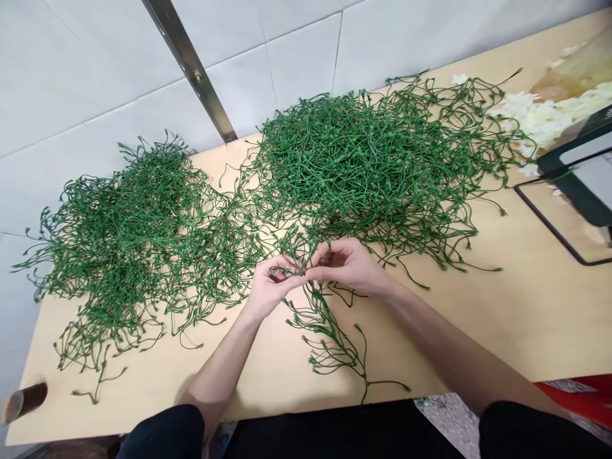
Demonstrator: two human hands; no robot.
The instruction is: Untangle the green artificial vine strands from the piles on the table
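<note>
My left hand (273, 285) and my right hand (348, 264) meet at the middle of the table, fingertips nearly touching. Both pinch thin green plastic stems between thumb and fingers. Below them a bunch of green stems (335, 344) trails toward the table's front edge. Beyond my right hand lies a large heap of green stems (354, 153). Another heap of green stems (124, 229) spreads over the left of the table, and looser stems link the two. My fingers partly hide the held pieces.
The pale wooden table (478, 331) stands against a tiled wall (306, 57) with a metal strip (191, 70). White flowers (549, 118) and a dark device with a black wire frame (581, 172) are at the right. A brown cylinder (26, 401) is at the front left.
</note>
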